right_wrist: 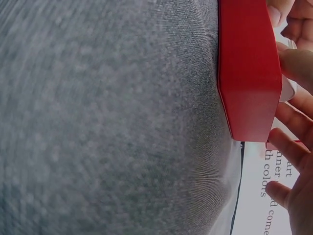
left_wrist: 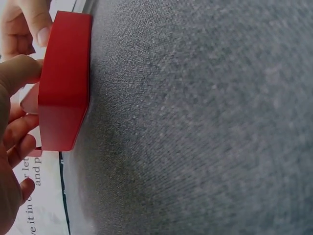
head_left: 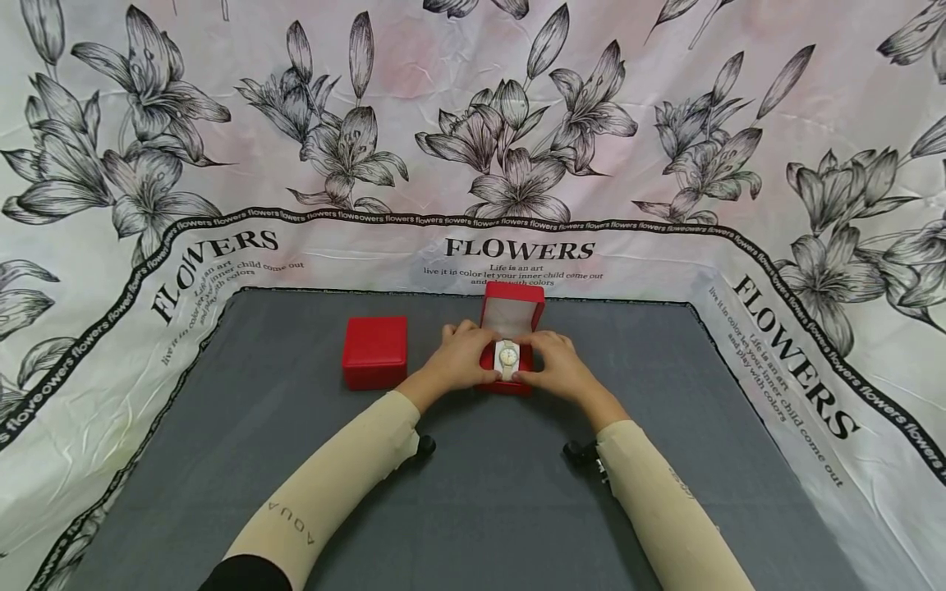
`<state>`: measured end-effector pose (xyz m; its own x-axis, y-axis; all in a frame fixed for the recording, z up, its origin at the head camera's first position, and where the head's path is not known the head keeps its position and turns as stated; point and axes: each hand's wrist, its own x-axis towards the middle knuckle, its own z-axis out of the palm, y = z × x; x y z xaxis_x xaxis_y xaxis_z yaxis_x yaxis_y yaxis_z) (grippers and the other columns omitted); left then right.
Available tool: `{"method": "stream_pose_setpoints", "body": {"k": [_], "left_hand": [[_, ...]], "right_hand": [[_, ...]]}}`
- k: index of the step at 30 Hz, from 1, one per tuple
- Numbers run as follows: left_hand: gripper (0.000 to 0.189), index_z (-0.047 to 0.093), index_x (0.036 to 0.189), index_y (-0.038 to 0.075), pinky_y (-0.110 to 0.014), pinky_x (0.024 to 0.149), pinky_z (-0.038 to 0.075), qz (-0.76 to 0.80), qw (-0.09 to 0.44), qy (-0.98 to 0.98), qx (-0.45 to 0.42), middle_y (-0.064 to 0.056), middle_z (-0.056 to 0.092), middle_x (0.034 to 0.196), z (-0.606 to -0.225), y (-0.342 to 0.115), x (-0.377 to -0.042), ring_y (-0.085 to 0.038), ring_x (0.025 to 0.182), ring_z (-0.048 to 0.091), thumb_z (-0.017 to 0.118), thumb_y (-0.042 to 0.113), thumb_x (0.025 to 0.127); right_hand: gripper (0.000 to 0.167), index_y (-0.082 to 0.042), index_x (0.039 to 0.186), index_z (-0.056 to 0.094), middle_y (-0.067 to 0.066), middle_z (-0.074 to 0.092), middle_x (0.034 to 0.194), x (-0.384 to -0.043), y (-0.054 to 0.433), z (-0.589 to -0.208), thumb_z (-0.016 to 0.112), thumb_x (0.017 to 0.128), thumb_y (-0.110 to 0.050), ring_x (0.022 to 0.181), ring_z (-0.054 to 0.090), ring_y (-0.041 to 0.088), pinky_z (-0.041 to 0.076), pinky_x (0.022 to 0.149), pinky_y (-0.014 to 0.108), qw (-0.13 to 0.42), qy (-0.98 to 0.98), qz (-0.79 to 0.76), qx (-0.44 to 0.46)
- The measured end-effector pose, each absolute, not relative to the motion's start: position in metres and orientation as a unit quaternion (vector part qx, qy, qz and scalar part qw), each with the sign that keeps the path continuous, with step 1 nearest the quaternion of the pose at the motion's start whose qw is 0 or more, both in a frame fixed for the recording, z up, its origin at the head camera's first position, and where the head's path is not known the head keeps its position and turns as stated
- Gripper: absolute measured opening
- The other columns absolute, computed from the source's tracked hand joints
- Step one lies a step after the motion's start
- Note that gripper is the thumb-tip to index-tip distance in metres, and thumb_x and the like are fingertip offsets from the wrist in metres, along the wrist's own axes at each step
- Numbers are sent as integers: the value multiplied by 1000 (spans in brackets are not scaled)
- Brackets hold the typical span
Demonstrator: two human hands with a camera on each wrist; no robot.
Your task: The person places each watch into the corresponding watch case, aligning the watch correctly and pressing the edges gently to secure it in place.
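An open red watch box (head_left: 512, 312) stands on the grey cloth, its lid raised at the back. Within its lower half, a wristwatch (head_left: 508, 356) with a pale strap is wrapped round a white cushion (left_wrist: 30, 100). My left hand (head_left: 464, 359) pinches the cushion's left side between thumb and fingers. From the opposite side my right hand (head_left: 556, 365) pinches it too, the thumb near the front edge. In both wrist views the box's red outer wall (right_wrist: 249, 68) partly hides the cushion and the fingertips.
A second red box (head_left: 374, 353), with its lid down, sits left of the open one. The grey cloth (head_left: 502, 492) is bordered by a white floral cover (head_left: 517, 267) printed with lettering. A black piece (head_left: 580, 453) shows at each sleeve's cuff.
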<state>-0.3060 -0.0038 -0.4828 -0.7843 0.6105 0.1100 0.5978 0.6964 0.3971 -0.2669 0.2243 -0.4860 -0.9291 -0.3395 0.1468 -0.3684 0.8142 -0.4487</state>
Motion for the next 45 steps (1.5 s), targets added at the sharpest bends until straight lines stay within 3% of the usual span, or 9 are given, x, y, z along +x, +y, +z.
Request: {"method": "stream_pose_setpoints", "body": {"k": [8,18,33,45], "left_hand": [[64,62,141,18,-50,100,29,179,-10,926,332,-1,63,141,-481,-4,-301,-20,123,47,79,47,86],[61,64,138,19,-50,100,29,195,-30,925,324,-1,63,139,-482,-6,-294,-21,124,48,81,46,86],[64,59,144,20,-51,99,30,231,16,922,311,-2,60,145,-484,-7,-296,-24,127,47,79,44,88],[57,63,140,20,-52,100,33,262,-11,911,317,-1,63,141,-466,-26,-295,-23,126,49,79,39,89]], "right_hand": [[61,-13,138,62,10,64,135,-267,226,-488,84,85,-33,134,49,32,21,117,58,35,-952,241,186],[59,-14,136,64,9,66,132,-265,228,-490,85,84,-34,131,52,31,22,117,57,56,-952,234,188],[56,-13,136,64,10,67,133,-266,235,-493,82,87,-33,130,53,31,25,115,58,69,-946,241,206],[53,-8,134,66,12,66,133,-256,250,-480,83,87,-24,128,56,32,32,113,58,96,-933,277,211]]}}
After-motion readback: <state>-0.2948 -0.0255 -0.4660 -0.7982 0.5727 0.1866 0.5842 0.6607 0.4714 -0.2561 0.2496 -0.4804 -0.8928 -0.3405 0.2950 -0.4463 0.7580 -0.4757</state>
